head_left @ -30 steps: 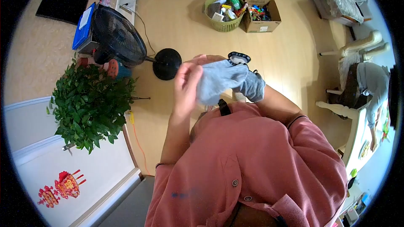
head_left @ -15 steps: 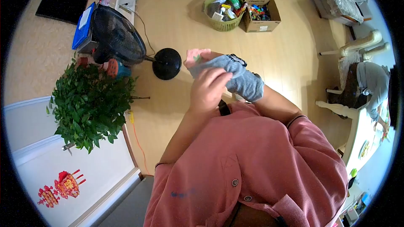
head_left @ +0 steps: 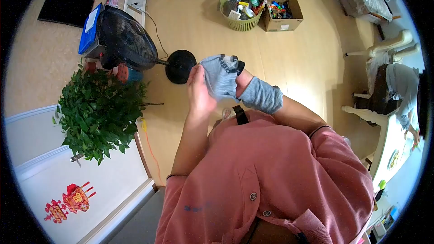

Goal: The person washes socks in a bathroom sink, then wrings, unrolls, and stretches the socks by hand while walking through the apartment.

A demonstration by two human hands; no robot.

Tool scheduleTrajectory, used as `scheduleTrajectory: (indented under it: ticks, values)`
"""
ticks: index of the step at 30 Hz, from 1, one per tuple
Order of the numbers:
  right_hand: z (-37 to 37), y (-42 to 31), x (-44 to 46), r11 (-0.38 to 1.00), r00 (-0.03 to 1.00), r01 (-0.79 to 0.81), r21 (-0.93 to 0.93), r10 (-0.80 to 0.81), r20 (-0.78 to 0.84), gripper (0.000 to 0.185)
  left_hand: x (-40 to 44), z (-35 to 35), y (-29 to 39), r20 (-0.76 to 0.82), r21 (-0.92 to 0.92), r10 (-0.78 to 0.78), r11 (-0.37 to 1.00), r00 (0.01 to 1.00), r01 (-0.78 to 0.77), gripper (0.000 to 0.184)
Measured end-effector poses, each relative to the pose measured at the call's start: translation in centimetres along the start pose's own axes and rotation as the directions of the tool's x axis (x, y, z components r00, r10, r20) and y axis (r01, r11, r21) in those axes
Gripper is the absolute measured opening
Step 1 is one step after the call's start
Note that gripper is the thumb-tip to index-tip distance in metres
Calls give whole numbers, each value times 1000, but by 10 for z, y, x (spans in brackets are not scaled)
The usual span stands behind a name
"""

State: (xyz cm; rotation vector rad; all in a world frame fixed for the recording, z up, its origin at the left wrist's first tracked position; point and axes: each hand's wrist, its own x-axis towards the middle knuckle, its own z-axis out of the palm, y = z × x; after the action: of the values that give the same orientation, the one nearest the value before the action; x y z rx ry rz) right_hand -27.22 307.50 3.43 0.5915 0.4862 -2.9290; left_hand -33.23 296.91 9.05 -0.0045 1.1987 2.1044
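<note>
A light grey cloth (head_left: 219,79) with a dark patterned edge covers most of my right hand (head_left: 244,82), whose fingers are hidden inside or behind it. My left hand (head_left: 200,91) is at the cloth's left edge, its fingers close together against the fabric. Another grey fabric piece (head_left: 262,96) is bunched around my right wrist and forearm. Whether the two grey pieces are joined cannot be made out.
A black fan (head_left: 126,38) and leafy plant (head_left: 95,113) stand at left. Ahead are a green basket (head_left: 244,23) and cardboard box (head_left: 284,25), both filled with small items. At right, another person (head_left: 402,81) leans over a white table (head_left: 383,147) beside chairs.
My left hand has moved left from across the cloth to its edge. The cloth over my right hand is spread more upright. A pink striped patch has gone from view.
</note>
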Motion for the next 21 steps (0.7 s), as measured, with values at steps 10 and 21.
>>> scheduleTrajectory:
  ticks: [10, 21]
  values:
    - [3, -12, -6, 979, 992, -40, 201, 15, 122, 42, 6, -21, -12, -104, 255, 314, 926, 944, -280, 24]
    - [25, -19, -13, 997, 987, 78, 24, -81, 138, 38, -3, -18, 5, -26, 370, 394, 858, 919, -357, 19]
